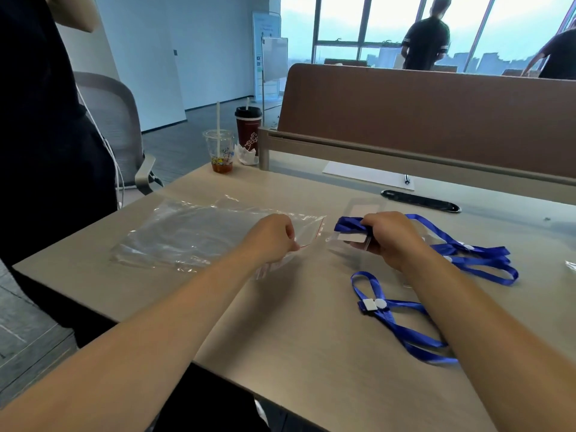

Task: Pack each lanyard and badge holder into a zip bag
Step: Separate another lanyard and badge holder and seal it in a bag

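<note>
Two hands at work, both with fingers curled. Left hand (274, 236) fingers (291, 242) pinch the mouth edge of a clear zip bag (193, 235) right by its red zip strip (318, 229); the rest of the bag lies flat and crinkled on the worktop (311, 338), spreading out to the left of those fingers. Looks like several bags stacked there, count can't tell. Right hand (389, 238) fingers (367, 220) wrap a bunched blue lanyard (346, 224) with a clear badge holder (346, 239) under it, both gripped together just right of the bag mouth, a small gap off it, not inside. Just beyond the right fingers a second badge holder (363, 208) lies flat on the worktop. Right of the right fingers, loose lanyards (481, 255) in a heap, white clips showing. Nearer than the right fingers, partly under the right forearm, a near lanyard (394, 316) lies loose with a white clip. Further beyond the fingers: black oval cable slot (420, 201), white paper sheet (364, 174) with a pen (406, 179) on it, brown partition (436, 113) behind. Far beyond the left fingers, at the worktop corner, clear cup (219, 151) with straw and a dark red cup (248, 129) with black lid just behind it. Left of the left fingers, off the worktop, a person in dark clothes (46, 120) stands, grey chair (121, 120) behind
</note>
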Action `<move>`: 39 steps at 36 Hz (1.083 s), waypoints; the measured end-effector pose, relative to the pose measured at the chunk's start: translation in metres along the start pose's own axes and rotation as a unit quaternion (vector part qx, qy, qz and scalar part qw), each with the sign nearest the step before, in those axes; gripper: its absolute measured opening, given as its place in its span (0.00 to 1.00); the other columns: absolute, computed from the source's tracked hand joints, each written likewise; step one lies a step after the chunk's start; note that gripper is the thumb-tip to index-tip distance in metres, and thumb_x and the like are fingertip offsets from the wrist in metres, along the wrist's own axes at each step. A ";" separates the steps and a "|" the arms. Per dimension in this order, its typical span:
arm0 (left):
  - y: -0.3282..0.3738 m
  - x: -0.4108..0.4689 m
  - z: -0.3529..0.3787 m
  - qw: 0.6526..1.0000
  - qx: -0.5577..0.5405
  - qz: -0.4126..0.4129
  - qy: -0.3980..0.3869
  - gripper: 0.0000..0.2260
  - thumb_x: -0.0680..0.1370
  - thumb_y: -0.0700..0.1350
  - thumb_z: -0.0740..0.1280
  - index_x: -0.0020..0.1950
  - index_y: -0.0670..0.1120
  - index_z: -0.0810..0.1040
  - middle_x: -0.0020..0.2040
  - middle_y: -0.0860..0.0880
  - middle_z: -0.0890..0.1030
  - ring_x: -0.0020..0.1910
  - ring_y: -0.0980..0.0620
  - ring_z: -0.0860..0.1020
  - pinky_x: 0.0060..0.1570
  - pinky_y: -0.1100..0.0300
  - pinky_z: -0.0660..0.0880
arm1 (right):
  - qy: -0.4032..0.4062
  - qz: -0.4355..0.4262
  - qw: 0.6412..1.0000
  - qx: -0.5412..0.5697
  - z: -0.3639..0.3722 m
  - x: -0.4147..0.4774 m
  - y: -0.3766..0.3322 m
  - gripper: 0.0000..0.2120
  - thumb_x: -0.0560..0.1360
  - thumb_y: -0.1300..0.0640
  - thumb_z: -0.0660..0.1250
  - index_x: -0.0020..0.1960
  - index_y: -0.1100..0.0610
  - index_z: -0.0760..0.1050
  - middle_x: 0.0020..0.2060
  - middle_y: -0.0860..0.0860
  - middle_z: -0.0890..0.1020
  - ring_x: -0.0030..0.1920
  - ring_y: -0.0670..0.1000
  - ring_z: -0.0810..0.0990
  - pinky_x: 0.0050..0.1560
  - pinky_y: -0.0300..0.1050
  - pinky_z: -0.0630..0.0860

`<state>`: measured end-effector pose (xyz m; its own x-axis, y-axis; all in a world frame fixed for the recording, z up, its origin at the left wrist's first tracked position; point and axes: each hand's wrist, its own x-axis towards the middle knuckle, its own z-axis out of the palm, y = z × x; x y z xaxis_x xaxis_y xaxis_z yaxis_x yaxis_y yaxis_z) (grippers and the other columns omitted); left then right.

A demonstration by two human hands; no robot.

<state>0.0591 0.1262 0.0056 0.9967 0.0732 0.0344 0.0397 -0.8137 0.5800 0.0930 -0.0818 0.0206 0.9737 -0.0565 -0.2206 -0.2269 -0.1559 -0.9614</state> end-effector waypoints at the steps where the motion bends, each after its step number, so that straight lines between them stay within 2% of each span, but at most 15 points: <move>1: 0.001 0.000 0.002 1.000 0.000 0.000 -0.002 0.09 0.73 0.45 0.76 0.40 0.47 0.76 0.43 0.47 0.80 0.41 0.48 0.77 0.42 0.57 0.71 | 0.004 0.006 1.000 0.021 -0.002 -0.001 0.000 0.05 0.79 0.65 0.62 0.52 0.64 0.76 0.49 0.60 0.81 0.48 0.56 0.84 0.50 0.53 0.84; 4: 0.005 -0.002 0.006 1.000 0.007 0.001 -0.009 0.09 0.73 0.45 0.76 0.43 0.45 0.77 0.43 0.47 0.80 0.41 0.48 0.77 0.41 0.58 0.70 | 0.005 0.012 0.996 0.084 -0.007 -0.004 0.000 0.06 0.79 0.66 0.61 0.53 0.66 0.76 0.50 0.61 0.81 0.48 0.55 0.85 0.42 0.49 0.84; 8: 0.010 -0.002 0.008 1.000 0.011 0.002 -0.019 0.09 0.74 0.45 0.74 0.42 0.47 0.75 0.41 0.48 0.79 0.40 0.49 0.77 0.42 0.59 0.70 | -0.006 0.015 0.993 0.115 -0.008 -0.010 -0.001 0.05 0.80 0.66 0.61 0.52 0.64 0.75 0.50 0.61 0.82 0.48 0.55 0.85 0.44 0.50 0.84; 11: 0.016 -0.003 0.008 1.000 0.014 0.007 -0.026 0.08 0.75 0.45 0.74 0.45 0.46 0.75 0.39 0.49 0.78 0.41 0.50 0.77 0.44 0.59 0.70 | -0.014 0.021 0.991 0.129 -0.005 -0.013 -0.001 0.05 0.80 0.67 0.61 0.52 0.65 0.76 0.50 0.61 0.82 0.49 0.55 0.85 0.45 0.51 0.84; 16: 0.019 -0.003 0.008 0.999 -0.012 0.007 -0.038 0.08 0.75 0.46 0.74 0.43 0.48 0.74 0.38 0.50 0.78 0.42 0.50 0.77 0.44 0.59 0.71 | -0.024 0.040 0.986 0.159 0.001 -0.016 0.002 0.04 0.80 0.68 0.61 0.50 0.65 0.74 0.50 0.62 0.82 0.50 0.57 0.85 0.39 0.49 0.83; 19: 0.019 -0.003 0.009 0.999 -0.014 0.001 -0.042 0.07 0.76 0.48 0.73 0.48 0.47 0.76 0.41 0.50 0.79 0.44 0.51 0.77 0.43 0.61 0.70 | -0.024 0.054 0.985 0.164 0.003 -0.015 0.006 0.03 0.80 0.67 0.61 0.51 0.65 0.74 0.51 0.62 0.82 0.50 0.57 0.85 0.41 0.49 0.84; 22: 0.017 -0.002 0.010 0.999 -0.031 0.003 -0.032 0.07 0.77 0.48 0.72 0.46 0.47 0.77 0.41 0.51 0.79 0.43 0.51 0.77 0.42 0.61 0.69 | -0.016 0.063 0.986 0.157 0.006 -0.014 0.011 0.03 0.80 0.67 0.62 0.52 0.64 0.74 0.51 0.62 0.82 0.50 0.56 0.85 0.45 0.50 0.84; 25: 0.013 0.000 0.010 0.998 -0.058 0.002 -0.024 0.08 0.77 0.47 0.71 0.44 0.43 0.80 0.37 0.50 0.81 0.38 0.52 0.79 0.38 0.60 0.71 | 0.000 0.064 0.988 0.143 0.008 -0.011 0.014 0.04 0.79 0.68 0.62 0.48 0.64 0.75 0.52 0.62 0.82 0.52 0.58 0.85 0.51 0.54 0.83; 29: 0.012 0.002 0.010 0.995 -0.098 -0.001 -0.030 0.07 0.78 0.43 0.69 0.46 0.38 0.79 0.33 0.48 0.78 0.30 0.51 0.76 0.33 0.61 0.73 | 0.027 0.068 0.990 0.124 0.010 -0.002 0.021 0.04 0.77 0.68 0.64 0.47 0.63 0.77 0.52 0.63 0.82 0.55 0.58 0.83 0.52 0.56 0.83; 31: 0.013 0.002 0.010 0.993 -0.111 -0.007 -0.043 0.04 0.78 0.41 0.68 0.44 0.41 0.78 0.34 0.48 0.78 0.30 0.50 0.76 0.32 0.60 0.74 | 0.041 0.075 0.992 0.092 0.010 0.002 0.024 0.02 0.76 0.65 0.66 0.48 0.63 0.78 0.49 0.62 0.82 0.50 0.57 0.84 0.51 0.54 0.83; 32: 0.013 0.002 0.010 0.991 -0.123 -0.010 -0.051 0.04 0.77 0.40 0.67 0.42 0.43 0.78 0.34 0.47 0.78 0.32 0.49 0.77 0.33 0.59 0.75 | 0.048 0.079 0.994 0.065 0.010 0.002 0.024 0.02 0.76 0.64 0.67 0.48 0.63 0.78 0.45 0.61 0.82 0.43 0.55 0.82 0.47 0.50 0.83; 34: 0.013 0.001 0.011 0.987 -0.143 -0.014 -0.065 0.05 0.77 0.38 0.66 0.42 0.44 0.77 0.35 0.46 0.79 0.34 0.46 0.78 0.36 0.55 0.78 | 0.058 0.081 0.995 0.011 0.009 -0.001 0.023 0.04 0.76 0.61 0.68 0.47 0.62 0.78 0.35 0.57 0.77 0.31 0.51 0.73 0.33 0.43 0.74; 36: 0.012 0.001 0.012 0.985 -0.153 -0.017 -0.076 0.04 0.77 0.38 0.65 0.43 0.43 0.77 0.35 0.44 0.79 0.33 0.45 0.79 0.38 0.53 0.79 | 0.058 0.085 0.995 -0.005 0.009 -0.003 0.022 0.05 0.77 0.60 0.68 0.47 0.62 0.78 0.32 0.55 0.73 0.27 0.49 0.67 0.26 0.40 0.65; 39: 0.012 0.002 0.011 0.983 -0.162 -0.021 -0.089 0.03 0.77 0.38 0.65 0.45 0.41 0.78 0.36 0.43 0.81 0.33 0.45 0.80 0.39 0.53 0.81 | 0.045 0.099 0.994 0.028 0.009 -0.003 0.023 0.05 0.77 0.61 0.69 0.48 0.63 0.76 0.33 0.56 0.74 0.25 0.47 0.67 0.23 0.38 0.64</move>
<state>0.0623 0.1104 0.0033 0.9925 -0.0224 -0.1205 0.0849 -0.5837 0.8075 0.0852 -0.0763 -0.0023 0.9040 -0.1686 -0.3930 -0.4096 -0.0774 -0.9090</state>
